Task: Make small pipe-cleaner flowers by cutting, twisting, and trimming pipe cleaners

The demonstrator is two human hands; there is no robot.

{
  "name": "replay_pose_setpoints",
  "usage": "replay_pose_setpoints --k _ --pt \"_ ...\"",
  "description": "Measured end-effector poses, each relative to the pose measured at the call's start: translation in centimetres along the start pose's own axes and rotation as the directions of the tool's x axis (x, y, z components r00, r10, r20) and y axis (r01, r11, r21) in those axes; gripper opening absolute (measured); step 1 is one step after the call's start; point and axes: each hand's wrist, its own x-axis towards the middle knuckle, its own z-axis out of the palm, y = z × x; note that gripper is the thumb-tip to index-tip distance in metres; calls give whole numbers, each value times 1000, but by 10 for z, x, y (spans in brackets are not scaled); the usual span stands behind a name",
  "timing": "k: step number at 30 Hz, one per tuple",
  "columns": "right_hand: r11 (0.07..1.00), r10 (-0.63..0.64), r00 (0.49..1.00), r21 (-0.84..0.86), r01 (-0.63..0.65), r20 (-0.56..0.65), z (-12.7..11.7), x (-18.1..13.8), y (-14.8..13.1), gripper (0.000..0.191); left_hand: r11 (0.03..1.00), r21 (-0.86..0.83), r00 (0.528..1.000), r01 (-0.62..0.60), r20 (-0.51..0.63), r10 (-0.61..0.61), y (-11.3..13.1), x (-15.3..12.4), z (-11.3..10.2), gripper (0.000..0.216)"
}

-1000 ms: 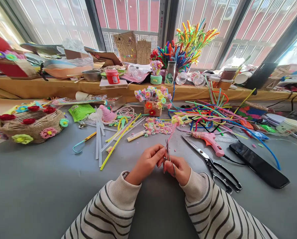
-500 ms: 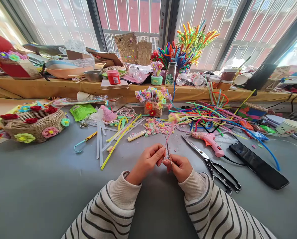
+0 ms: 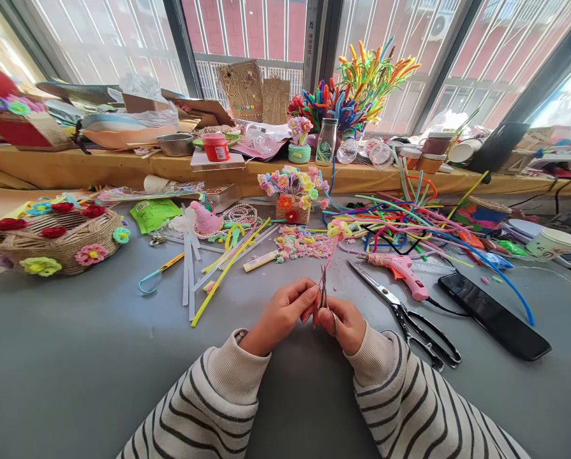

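Between finger and thumb, my left hand (image 3: 285,310) pinches the lower end of a pink pipe cleaner stem. At its top sits a pipe cleaner flower (image 3: 337,230) in yellow and pink, leaning to the right. My right hand (image 3: 343,324) has its fingers in the handles of small scissors (image 3: 323,294). The blades point up and away from me and lie against the stem just above my left fingertips. Whether they cut into it I cannot tell. Both hands are close together above the grey table.
Large black-handled scissors (image 3: 404,312), a pink glue gun (image 3: 402,274) and a black phone (image 3: 493,313) lie to the right. Behind are loose pipe cleaners (image 3: 409,217), pastel clippings (image 3: 302,243) and a small flower pot (image 3: 292,209). A woven basket (image 3: 60,245) stands left, near glue sticks (image 3: 188,274).
The small scissors' blades have come closer together at the stem. The flower has tipped slightly right and down. My left hand keeps its pinch.
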Motion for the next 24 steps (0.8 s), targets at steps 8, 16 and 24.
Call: replay_pose_setpoints --k 8,16,24 --pt "985 41 980 -156 -73 -197 4 0 7 42 1000 -23 1000 -3 -7 3 0 0 -1 23" --pt "987 41 979 -142 -70 -198 3 0 5 42 1000 -24 1000 -14 -13 14 -2 1 -2 21" --pt "1000 11 999 -12 -12 -31 1 0 2 47 999 -26 998 -19 54 20 1 -1 0 22"
